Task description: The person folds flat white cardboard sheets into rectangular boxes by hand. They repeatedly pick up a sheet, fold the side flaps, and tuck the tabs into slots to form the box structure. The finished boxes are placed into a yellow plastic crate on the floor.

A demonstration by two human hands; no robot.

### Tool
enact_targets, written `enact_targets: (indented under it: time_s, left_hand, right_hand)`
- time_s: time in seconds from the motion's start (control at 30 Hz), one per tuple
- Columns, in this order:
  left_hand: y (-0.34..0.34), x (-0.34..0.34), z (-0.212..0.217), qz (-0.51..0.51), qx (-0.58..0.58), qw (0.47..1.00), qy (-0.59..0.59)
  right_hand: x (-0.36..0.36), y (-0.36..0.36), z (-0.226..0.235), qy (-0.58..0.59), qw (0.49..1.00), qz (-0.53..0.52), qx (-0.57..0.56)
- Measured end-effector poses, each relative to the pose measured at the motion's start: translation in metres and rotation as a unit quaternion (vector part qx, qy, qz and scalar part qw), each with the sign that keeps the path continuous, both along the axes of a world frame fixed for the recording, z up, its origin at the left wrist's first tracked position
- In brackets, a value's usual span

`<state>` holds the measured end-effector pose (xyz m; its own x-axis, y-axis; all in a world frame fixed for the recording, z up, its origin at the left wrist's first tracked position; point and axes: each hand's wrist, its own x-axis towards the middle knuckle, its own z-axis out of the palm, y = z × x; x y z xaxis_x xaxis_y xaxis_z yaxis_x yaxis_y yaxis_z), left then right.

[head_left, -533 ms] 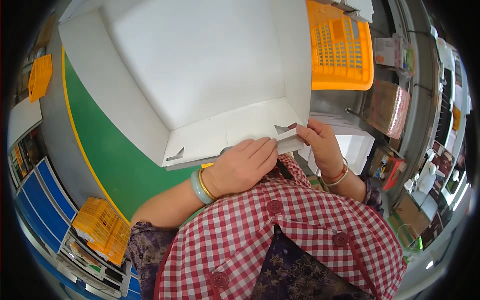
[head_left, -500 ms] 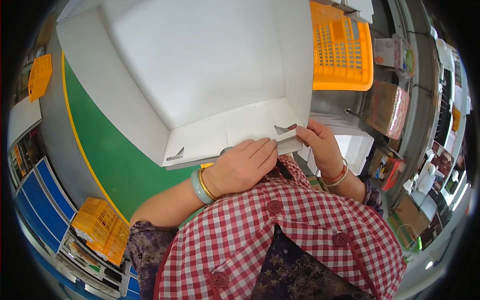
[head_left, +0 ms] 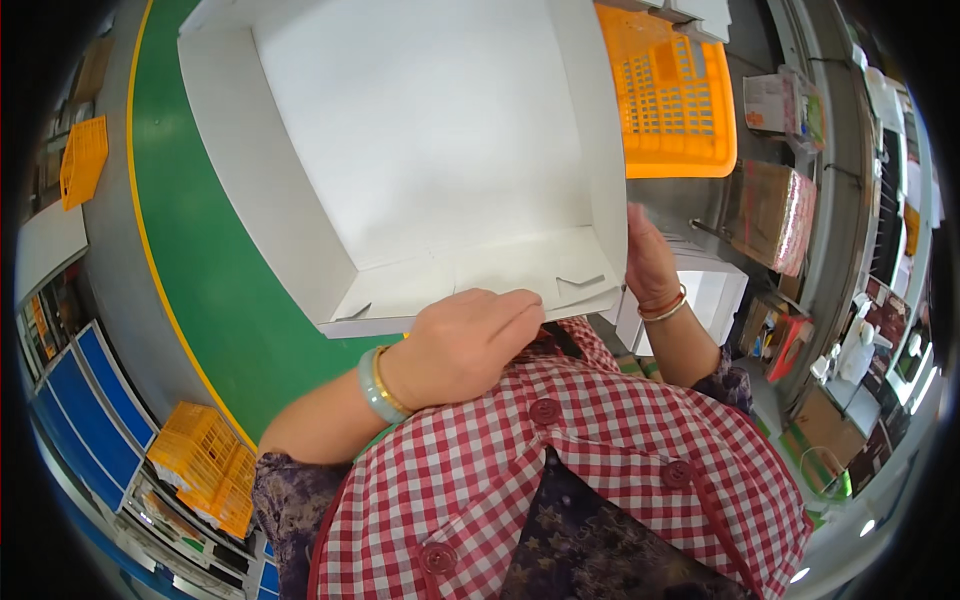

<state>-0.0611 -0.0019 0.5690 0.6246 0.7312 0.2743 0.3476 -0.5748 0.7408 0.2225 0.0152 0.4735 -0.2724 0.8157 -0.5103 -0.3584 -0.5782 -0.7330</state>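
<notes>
A large white cardboard box (head_left: 430, 130) with raised walls is tilted up in front of me, its inside facing me. Its near wall is folded inward and has a cut slot near each end; the right slot's tab stands slightly raised. My left hand (head_left: 460, 345) is closed over the near edge, fingers bent on the wall and thumb hidden. At the box's right side, my right hand (head_left: 652, 262) lies along the outer face of the right wall, fingers stretched and partly hidden by it, slightly blurred.
Beyond the right wall is a yellow plastic crate (head_left: 680, 100). Smaller white boxes (head_left: 700, 290) stand below it, near my right forearm. A taped brown carton (head_left: 775, 215) sits farther right. At left, stacked yellow crates (head_left: 205, 465) stand beside the green floor (head_left: 190, 220).
My right hand has let go of the slotted corner of the near wall and moved to the box's outer right side. The box has swung a little, its left wall shifting right.
</notes>
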Motion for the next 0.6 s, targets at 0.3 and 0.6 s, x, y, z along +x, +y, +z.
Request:
enact_targets:
  time_s: [0.3, 0.6]
  left_hand:
    - [0.068, -0.058, 0.144, 0.199, -0.141, 0.918, -0.313]
    - [0.109, -0.094, 0.256, 0.096, -0.156, 0.929, -0.322]
  right_hand:
    - [-0.046, 0.05, 0.101, -0.11, 0.92, -0.013, 0.376]
    - [-0.051, 0.105, 0.248, -0.246, 0.597, -0.107, 0.756]
